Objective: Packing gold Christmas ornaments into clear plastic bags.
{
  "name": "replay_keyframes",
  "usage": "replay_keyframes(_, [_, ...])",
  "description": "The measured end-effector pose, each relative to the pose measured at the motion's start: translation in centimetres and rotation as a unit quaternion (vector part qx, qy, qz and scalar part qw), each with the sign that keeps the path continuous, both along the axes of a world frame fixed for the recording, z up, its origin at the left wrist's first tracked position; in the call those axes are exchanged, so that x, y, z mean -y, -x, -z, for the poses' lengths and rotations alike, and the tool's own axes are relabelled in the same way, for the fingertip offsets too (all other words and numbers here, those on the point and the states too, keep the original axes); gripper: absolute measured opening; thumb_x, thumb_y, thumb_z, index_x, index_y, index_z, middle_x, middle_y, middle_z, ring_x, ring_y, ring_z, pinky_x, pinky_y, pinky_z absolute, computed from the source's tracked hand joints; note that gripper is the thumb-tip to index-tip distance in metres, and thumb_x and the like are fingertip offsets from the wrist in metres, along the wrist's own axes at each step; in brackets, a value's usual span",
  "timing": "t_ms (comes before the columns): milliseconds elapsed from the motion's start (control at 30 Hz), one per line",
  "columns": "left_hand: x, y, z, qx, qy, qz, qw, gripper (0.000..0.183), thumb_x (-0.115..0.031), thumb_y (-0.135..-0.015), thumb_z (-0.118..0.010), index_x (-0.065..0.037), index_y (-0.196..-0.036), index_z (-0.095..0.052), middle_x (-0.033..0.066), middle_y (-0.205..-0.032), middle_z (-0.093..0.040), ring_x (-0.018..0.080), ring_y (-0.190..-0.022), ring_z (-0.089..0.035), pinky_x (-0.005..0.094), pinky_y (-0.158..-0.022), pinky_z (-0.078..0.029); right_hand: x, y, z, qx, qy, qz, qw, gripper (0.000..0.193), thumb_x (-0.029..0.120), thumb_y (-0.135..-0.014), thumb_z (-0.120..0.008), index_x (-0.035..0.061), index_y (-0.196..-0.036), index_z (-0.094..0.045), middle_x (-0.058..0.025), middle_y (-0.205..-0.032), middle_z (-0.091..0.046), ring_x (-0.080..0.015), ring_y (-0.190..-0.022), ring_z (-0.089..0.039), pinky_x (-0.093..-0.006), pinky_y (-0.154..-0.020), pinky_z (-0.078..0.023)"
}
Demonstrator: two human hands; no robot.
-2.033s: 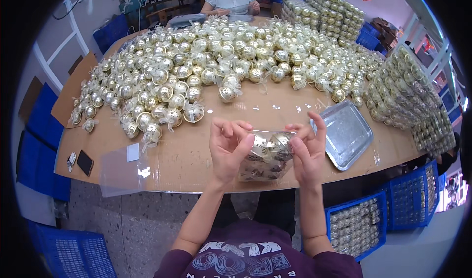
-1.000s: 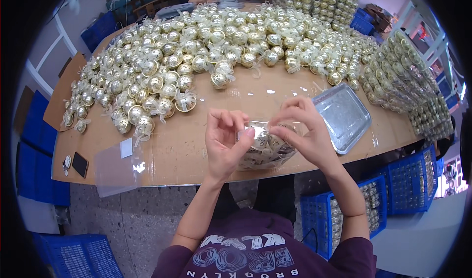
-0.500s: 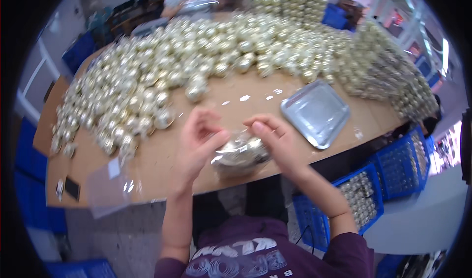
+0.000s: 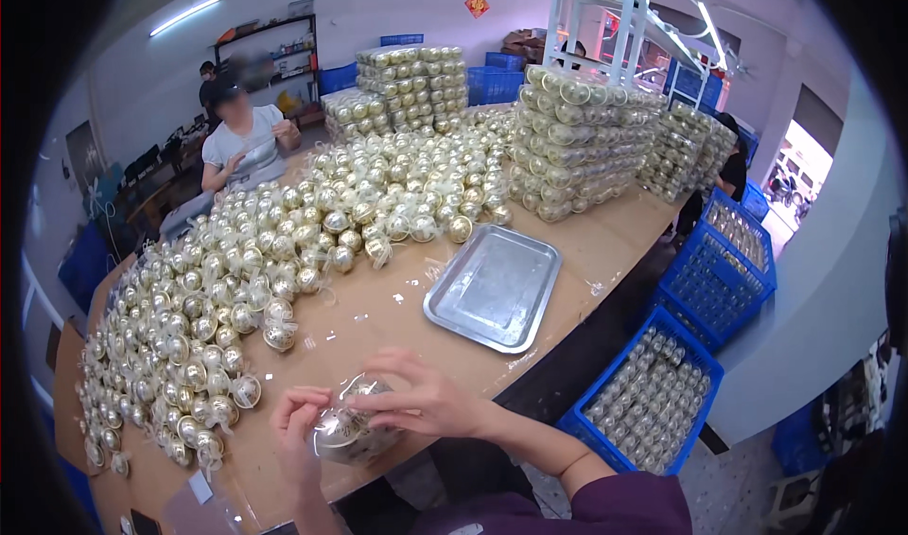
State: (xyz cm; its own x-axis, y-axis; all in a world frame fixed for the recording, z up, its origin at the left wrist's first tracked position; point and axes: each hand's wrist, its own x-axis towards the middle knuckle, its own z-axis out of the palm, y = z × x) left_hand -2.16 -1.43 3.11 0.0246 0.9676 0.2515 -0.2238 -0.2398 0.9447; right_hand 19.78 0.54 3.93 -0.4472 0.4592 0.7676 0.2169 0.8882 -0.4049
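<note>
"So, where is the clear bag (image 4: 342,443) sitting?"

"Toward the lower middle of the frame, a bit left of centre, between the left hand (image 4: 301,428) and the right hand (image 4: 427,400), near the front edge of the cardboard-covered surface (image 4: 456,367). Shiny gold balls are showing through its film."

"And which way is it lying from the fingers?"

"It's sitting just to the right of the left fingers and below the right ones, which are reaching across its top from the right. Both hands are close, so I'm not calling either one nearer. Its long axis seems to be running left to right, but the right hand is covering too much for me to be sure."

"Are the fingers gripping?"

"The left ones look to be pinching the film at the upper left. The right ones are lying over the top edge; whether they're clamping it, I can't tell."

"What else is sitting around it?"

"A metal tray (image 4: 496,287) is lying farther up and to the right, well apart, and a heap of ribboned balls (image 4: 326,228) is spreading across the left and upper middle."
</note>
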Motion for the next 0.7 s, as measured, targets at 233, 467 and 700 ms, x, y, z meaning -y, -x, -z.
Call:
replay_keyframes(233, [1.3, -2.3, 0.9, -0.227, -0.352, -0.089, 0.904, 0.035, -0.034, -0.08, -0.072, -0.004, -0.095, -0.064, 0.0147, -0.111, -0.059, 0.0319, -0.111, -0.053, 0.0407, -0.094, -0.043, -2.0, -0.4, 1.5, -0.039, -0.066, -0.031, 0.997, 0.036, 0.02, -0.075, -0.075, 0.0076, -0.108, -0.069, -0.0072, -0.116, -0.063, -0.0306, -0.109, -0.058, -0.0401, -0.089, -0.05])
replay_keyframes(467, [1.7, -0.3, 2.0, -0.274, -0.314, -0.113, 0.902, 0.032, -0.014, -0.063, -0.085, -0.01, -0.092, -0.073, 0.0059, -0.101, -0.065, 0.0352, -0.11, -0.054, 0.0437, -0.09, -0.049, -2.7, -0.4, -0.2, -0.01, -0.163, -0.047, 0.985, 0.038, 0.028, -0.072, -0.076, 0.0095, -0.105, -0.069, -0.0038, -0.109, -0.067, -0.0258, -0.099, -0.064, -0.0353, -0.079, -0.055])
replay_keyframes(700, [1.2, -0.3, 1.1, -0.3, -0.367, -0.076, 0.877, 0.031, -0.012, -0.062, -0.084, -0.008, -0.091, -0.073, 0.0057, -0.1, -0.067, 0.0357, -0.104, -0.058, 0.0442, -0.088, -0.051, -2.7, -1.1, 0.9, 0.0, -0.185, -0.06, 0.981, 0.031, 0.027, -0.079, -0.073, 0.0109, -0.105, -0.07, -0.0036, -0.114, -0.066, -0.0243, -0.098, -0.064, -0.0368, -0.082, -0.052])
